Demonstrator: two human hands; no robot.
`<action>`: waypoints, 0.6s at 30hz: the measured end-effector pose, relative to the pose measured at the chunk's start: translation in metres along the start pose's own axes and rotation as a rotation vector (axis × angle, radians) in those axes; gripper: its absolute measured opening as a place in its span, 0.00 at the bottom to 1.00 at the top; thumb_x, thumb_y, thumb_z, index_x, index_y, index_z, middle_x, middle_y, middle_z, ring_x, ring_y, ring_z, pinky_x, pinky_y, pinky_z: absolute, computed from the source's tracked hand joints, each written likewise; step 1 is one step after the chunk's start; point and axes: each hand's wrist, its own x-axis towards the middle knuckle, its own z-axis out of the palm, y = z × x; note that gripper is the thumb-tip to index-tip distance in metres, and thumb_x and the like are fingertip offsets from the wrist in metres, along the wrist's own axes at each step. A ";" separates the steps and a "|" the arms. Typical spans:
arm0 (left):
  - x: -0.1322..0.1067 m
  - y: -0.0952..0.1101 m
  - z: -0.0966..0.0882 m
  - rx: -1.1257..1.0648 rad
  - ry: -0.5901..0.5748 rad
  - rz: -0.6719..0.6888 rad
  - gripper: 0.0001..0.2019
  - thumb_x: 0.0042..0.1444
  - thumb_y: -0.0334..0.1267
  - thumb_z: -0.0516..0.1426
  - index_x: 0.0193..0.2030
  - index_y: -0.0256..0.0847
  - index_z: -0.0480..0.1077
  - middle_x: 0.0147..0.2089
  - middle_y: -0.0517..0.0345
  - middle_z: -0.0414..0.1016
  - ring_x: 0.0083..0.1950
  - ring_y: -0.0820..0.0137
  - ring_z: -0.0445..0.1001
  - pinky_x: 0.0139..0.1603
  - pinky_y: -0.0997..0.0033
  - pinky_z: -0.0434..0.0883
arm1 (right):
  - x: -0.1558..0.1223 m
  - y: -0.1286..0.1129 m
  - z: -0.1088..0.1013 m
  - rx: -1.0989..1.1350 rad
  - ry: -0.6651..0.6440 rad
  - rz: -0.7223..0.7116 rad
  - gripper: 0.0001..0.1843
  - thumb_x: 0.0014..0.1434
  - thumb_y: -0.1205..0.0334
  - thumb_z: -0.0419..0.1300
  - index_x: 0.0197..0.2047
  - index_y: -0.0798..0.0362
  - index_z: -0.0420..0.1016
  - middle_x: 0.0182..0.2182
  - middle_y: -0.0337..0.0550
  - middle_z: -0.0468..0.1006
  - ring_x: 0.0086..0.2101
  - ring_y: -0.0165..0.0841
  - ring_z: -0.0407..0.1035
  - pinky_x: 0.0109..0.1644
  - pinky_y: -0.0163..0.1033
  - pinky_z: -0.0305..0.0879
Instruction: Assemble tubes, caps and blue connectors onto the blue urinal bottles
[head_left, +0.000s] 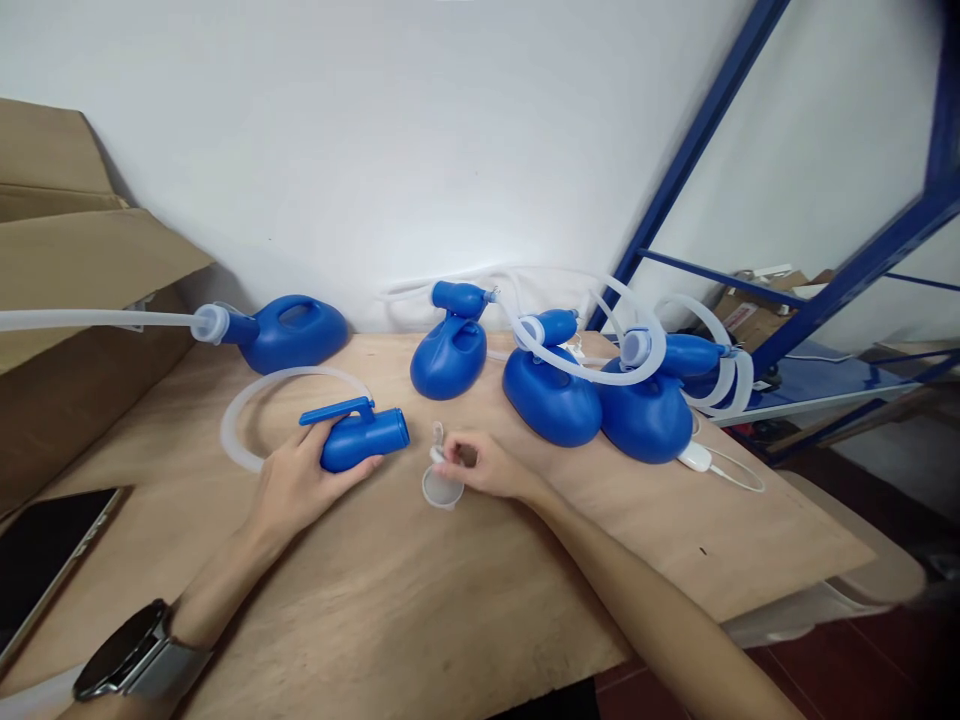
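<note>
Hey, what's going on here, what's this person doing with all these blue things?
A person is working at a plywood board. Their left hand holds a blue plastic urinal bottle by its body, with a loop of clear tubing lying beside it. Their right hand pinches a small translucent funnel-shaped piece. Four more blue urinal bottles sit farther back on the board, with clear tubes running from them.

No readable text or labels anywhere
</note>
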 end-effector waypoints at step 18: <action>0.000 0.010 -0.001 0.077 -0.021 -0.120 0.34 0.52 0.66 0.63 0.58 0.46 0.73 0.50 0.46 0.83 0.50 0.43 0.81 0.46 0.51 0.77 | -0.001 0.009 -0.020 -0.872 -0.015 -0.352 0.15 0.69 0.51 0.63 0.36 0.51 0.79 0.37 0.47 0.81 0.43 0.41 0.71 0.62 0.54 0.64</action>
